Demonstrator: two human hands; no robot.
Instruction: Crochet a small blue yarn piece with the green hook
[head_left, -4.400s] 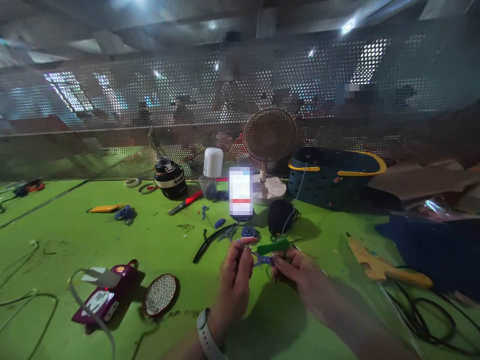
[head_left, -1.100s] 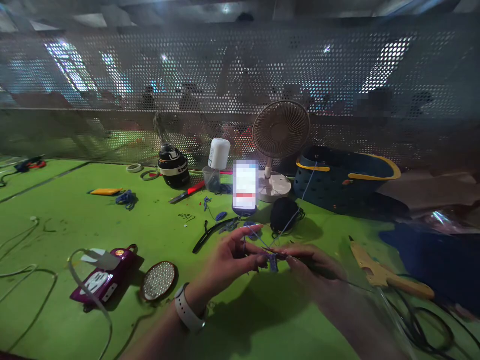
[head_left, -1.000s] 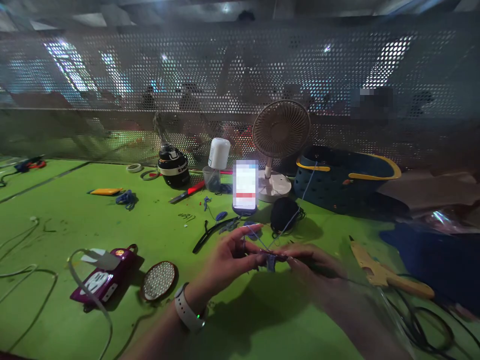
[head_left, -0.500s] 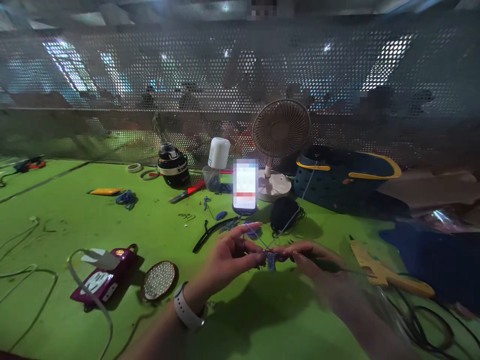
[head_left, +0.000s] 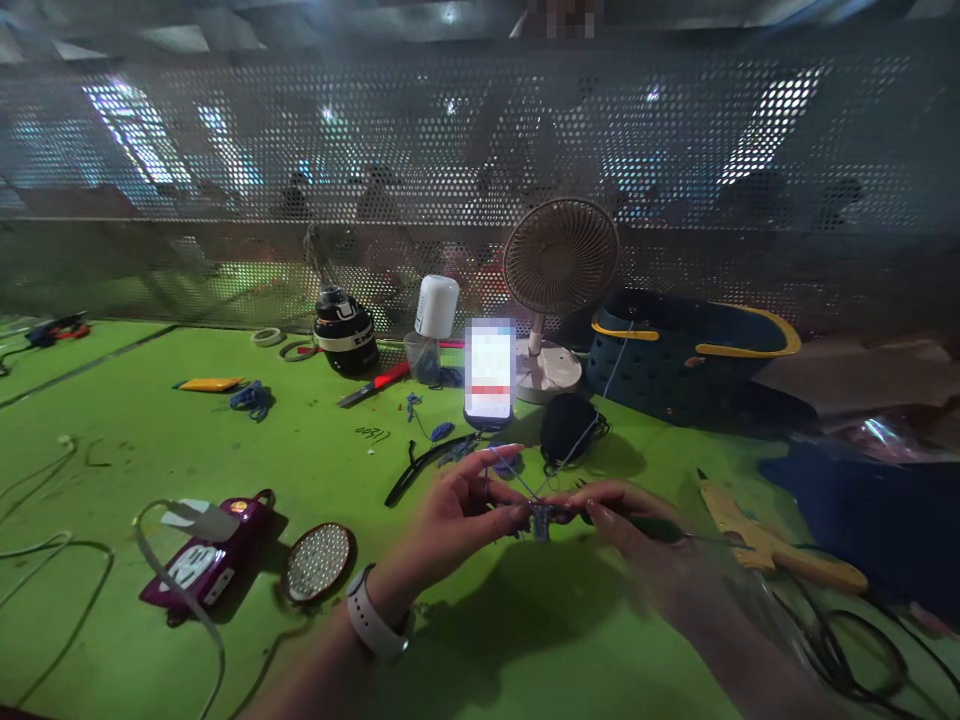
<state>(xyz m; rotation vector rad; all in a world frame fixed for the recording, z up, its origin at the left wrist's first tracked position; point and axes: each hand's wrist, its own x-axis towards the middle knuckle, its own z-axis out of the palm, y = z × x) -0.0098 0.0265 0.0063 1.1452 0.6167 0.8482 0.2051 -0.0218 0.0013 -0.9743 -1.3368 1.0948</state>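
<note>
Green tabletop [head_left: 300, 460] below, L hand [head_left: 454, 520] pinches small blue looped-yarn strip [head_left: 541, 523], R hand [head_left: 637, 545] grips slim dark-green-handled tool [head_left: 660, 528]; strip's prob. light, soft, best held nr worked edge.

We are seeing a fan [head_left: 561, 255] standing by a perforated screen [head_left: 420, 135], a glue gun [head_left: 742, 525] lying at right, and a purple power strip [head_left: 201, 565] resting near a studded disc [head_left: 320, 563].

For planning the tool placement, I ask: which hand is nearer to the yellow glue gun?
Right. The right hand is to the left of the yellow glue gun; the left hand is farther left.
</note>
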